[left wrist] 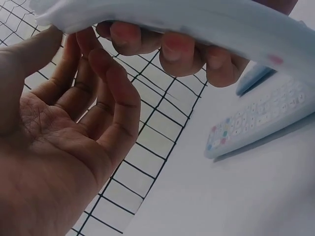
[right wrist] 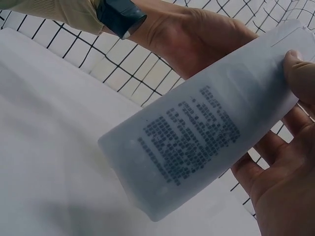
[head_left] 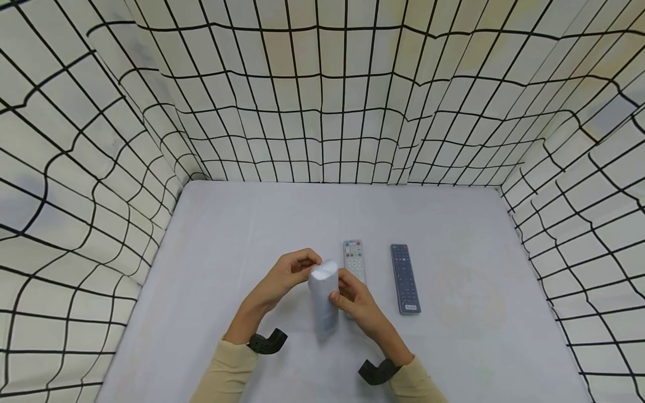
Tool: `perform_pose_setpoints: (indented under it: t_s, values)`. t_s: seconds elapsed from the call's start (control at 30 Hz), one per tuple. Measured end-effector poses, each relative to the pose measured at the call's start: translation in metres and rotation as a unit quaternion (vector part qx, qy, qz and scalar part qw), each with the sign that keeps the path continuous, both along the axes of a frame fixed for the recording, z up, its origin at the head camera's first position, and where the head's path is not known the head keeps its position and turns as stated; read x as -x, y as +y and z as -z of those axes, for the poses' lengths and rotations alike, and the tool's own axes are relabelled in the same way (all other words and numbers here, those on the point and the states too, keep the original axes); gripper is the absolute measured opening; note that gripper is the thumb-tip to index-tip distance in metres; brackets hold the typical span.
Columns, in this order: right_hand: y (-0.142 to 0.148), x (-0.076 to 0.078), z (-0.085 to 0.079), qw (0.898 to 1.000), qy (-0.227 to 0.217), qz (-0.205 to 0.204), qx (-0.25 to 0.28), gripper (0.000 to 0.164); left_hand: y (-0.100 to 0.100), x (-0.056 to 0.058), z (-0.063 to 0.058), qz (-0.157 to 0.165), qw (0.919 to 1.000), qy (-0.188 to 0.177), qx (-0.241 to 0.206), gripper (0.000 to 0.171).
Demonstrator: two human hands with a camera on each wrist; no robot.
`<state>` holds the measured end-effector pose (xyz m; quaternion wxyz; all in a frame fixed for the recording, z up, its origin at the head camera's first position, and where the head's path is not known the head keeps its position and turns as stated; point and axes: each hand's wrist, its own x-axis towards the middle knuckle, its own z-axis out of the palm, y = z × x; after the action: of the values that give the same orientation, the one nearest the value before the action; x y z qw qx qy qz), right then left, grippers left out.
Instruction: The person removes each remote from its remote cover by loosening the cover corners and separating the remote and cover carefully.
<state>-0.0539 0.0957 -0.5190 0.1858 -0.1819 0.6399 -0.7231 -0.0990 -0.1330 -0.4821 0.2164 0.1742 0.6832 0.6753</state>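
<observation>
A whitish, translucent plastic sleeve (head_left: 323, 299) stands nearly upright between both hands. Dark printed lines cover part of the sleeve (right wrist: 147, 191) in the right wrist view; a faint red spot shows on its other side in the left wrist view. My left hand (head_left: 277, 280) pinches the sleeve's upper end between thumb and fingertips, its other fingers loosely curled beneath. My right hand (head_left: 360, 305) grips the sleeve near the top, thumb on the printed face and fingers behind. What lies inside is blurred by the plastic.
A light grey remote control (head_left: 355, 258) with coloured buttons lies just beyond my right hand, partly hidden by it. Farther right lies a dark remote control (head_left: 405, 279). The white tabletop (head_left: 468, 240) is enclosed by a black-gridded white curtain (head_left: 332, 129) at back and sides.
</observation>
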Motion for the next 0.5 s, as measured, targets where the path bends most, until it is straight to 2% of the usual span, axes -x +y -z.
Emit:
perform_pose_setpoints:
  t_s: [0.2, 0.5]
  values:
    - [0.000, 0.002, 0.002, 1.000, 0.016, 0.004, -0.003, 0.050, 0.001, -0.002, -0.003, -0.004, 1.0000, 0.003, 0.007, 0.022]
    - [0.001, 0.001, 0.002, 1.000, 0.028, 0.004, -0.001, 0.050, 0.010, -0.007, -0.014, -0.012, 0.9991, 0.036, 0.021, 0.016]
